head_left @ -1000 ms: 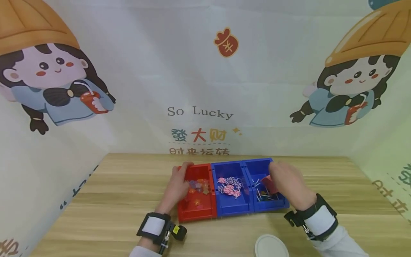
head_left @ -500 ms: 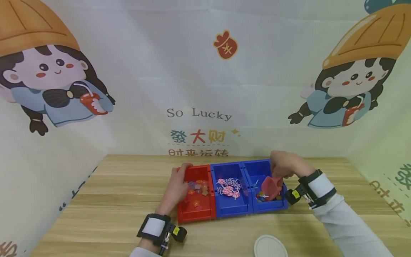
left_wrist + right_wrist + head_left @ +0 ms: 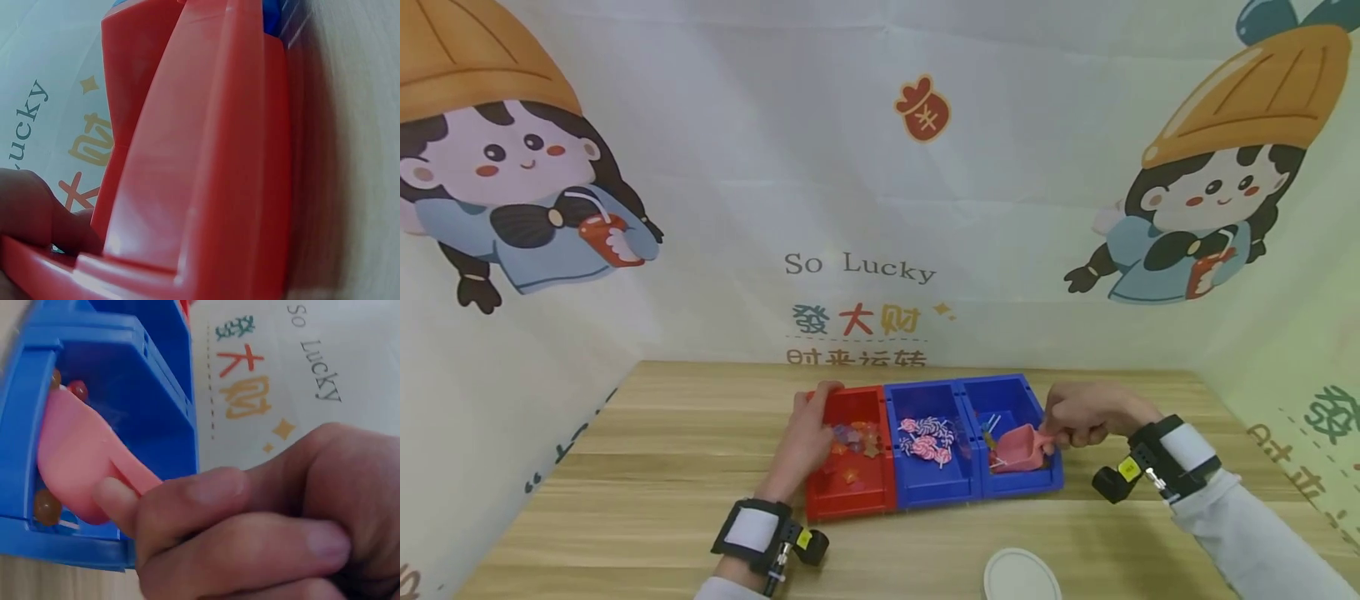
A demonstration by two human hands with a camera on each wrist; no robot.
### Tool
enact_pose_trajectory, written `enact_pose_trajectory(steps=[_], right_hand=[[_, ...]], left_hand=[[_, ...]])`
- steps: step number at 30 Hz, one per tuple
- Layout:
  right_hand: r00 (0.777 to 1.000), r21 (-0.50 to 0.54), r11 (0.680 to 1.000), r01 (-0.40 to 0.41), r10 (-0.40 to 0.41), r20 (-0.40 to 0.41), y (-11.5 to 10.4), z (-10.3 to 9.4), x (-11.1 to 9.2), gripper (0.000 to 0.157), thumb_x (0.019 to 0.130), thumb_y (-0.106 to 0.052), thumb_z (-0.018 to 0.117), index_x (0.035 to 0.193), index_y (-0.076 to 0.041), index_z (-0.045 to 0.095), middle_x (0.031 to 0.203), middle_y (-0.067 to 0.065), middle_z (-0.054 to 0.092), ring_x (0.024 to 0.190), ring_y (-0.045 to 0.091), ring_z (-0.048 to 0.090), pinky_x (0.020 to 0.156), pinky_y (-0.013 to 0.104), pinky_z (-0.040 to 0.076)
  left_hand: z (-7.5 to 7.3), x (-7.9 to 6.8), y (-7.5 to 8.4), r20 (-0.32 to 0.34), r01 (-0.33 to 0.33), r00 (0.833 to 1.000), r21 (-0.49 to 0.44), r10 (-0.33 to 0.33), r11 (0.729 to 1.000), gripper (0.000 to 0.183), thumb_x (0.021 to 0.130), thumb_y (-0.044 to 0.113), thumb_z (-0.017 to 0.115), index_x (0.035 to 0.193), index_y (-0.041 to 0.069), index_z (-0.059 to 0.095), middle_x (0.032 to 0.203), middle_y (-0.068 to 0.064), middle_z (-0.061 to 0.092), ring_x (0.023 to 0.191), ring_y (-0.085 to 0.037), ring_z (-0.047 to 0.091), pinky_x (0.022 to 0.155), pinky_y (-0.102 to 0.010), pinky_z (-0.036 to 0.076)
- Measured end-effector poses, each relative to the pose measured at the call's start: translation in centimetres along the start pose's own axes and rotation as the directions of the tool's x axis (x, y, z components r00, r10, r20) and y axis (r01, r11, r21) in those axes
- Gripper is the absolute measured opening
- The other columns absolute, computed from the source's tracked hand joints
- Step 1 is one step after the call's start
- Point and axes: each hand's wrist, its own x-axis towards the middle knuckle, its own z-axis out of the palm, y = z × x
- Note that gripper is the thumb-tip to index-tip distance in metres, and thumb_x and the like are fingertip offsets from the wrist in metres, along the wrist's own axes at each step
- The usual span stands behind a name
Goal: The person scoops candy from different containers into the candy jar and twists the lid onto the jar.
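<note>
My right hand (image 3: 1082,412) grips the handle of a pink scoop (image 3: 1018,447) at the right side of the right blue bin (image 3: 1026,483). The scoop's bowl lies low in that bin, over small round-headed lollipops (image 3: 47,507) that it partly hides. At the other end of the row, my left hand (image 3: 808,435) holds the left wall of a red bin (image 3: 853,502), its fingers over the rim. Translucent star-shaped pieces (image 3: 857,437) lie in the red bin. Swirl lollipops (image 3: 928,442), pink and blue-striped, fill part of the middle blue bin (image 3: 940,493).
The three bins stand joined side by side on a wood-grain table (image 3: 700,450). A round white lid-like disc (image 3: 1022,575) lies near the front edge. Behind the table hangs a printed backdrop (image 3: 880,208).
My right hand has moved right and lower, bringing the pink scoop from a steep tilt to a flatter pose with its bowl pointing left. The left hand stays on the red bin.
</note>
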Motion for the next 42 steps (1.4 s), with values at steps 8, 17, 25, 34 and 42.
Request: enact_pose_trajectory(steps=[8, 17, 25, 34, 42], right_hand=[[0.996, 0.230, 0.972, -0.042, 0.022, 0.090, -0.3, 1.9, 0.1, 0.023, 0.085, -0.001, 0.041, 0.069, -0.004, 0.055, 0.054, -0.005, 0.038, 0.041, 0.004, 0.021, 0.038, 0.016, 0.016], [0.991, 0.504, 0.864, 0.008, -0.076, 0.114, 0.1, 3.3, 1.8, 0.025, 0.094, -0.002, 0.028, 0.080, -0.006, 0.049, 0.057, -0.009, 0.036, 0.040, 0.000, 0.025, 0.036, 0.013, 0.018], [0.994, 0.676, 0.736, 0.040, -0.099, 0.050, -0.3, 3.8, 3.1, 0.021, 0.096, 0.000, 0.023, 0.100, -0.001, 0.043, 0.063, -0.008, 0.045, 0.041, -0.001, 0.030, 0.035, 0.011, 0.023], [0.989, 0.704, 0.695, 0.149, -0.109, -0.102, 0.0, 6.6, 3.6, 0.024, 0.100, -0.002, 0.021, 0.096, 0.001, 0.045, 0.066, -0.003, 0.051, 0.046, 0.001, 0.042, 0.038, 0.013, 0.030], [0.986, 0.786, 0.597, 0.162, -0.128, -0.106, 0.9, 7.6, 4.3, 0.024, 0.100, -0.005, 0.022, 0.093, -0.003, 0.045, 0.067, -0.005, 0.046, 0.051, 0.002, 0.040, 0.041, 0.013, 0.030]], left_hand=[[-0.1, 0.3, -0.2, 0.014, -0.020, 1.000, 0.008, 0.019, 1.000, 0.062, 0.085, -0.007, 0.049, 0.140, 0.019, 0.040, 0.124, -0.018, 0.040, 0.101, -0.031, 0.052, 0.067, -0.029, 0.046], [-0.7, 0.7, -0.3, 0.029, -0.026, 0.999, 0.020, 0.026, 0.999, 0.063, 0.084, -0.010, 0.050, 0.140, 0.016, 0.040, 0.124, -0.019, 0.040, 0.102, -0.032, 0.052, 0.075, -0.036, 0.051], [-0.6, 0.5, -0.1, 0.061, -0.051, 0.997, -0.009, 0.052, 0.999, 0.066, 0.082, -0.014, 0.049, 0.141, 0.014, 0.041, 0.125, -0.020, 0.040, 0.104, -0.032, 0.051, 0.079, -0.040, 0.054], [-0.9, 0.5, 0.0, 0.093, -0.037, 0.995, -0.010, 0.038, 0.999, 0.066, 0.083, -0.013, 0.051, 0.142, 0.015, 0.039, 0.127, -0.019, 0.038, 0.111, -0.033, 0.050, 0.094, -0.050, 0.050], [-0.6, 0.6, -0.3, 0.072, -0.102, 0.992, 0.038, 0.099, 0.994, 0.064, 0.082, -0.014, 0.049, 0.140, 0.013, 0.042, 0.125, -0.023, 0.038, 0.102, -0.032, 0.052, 0.085, -0.043, 0.051]])
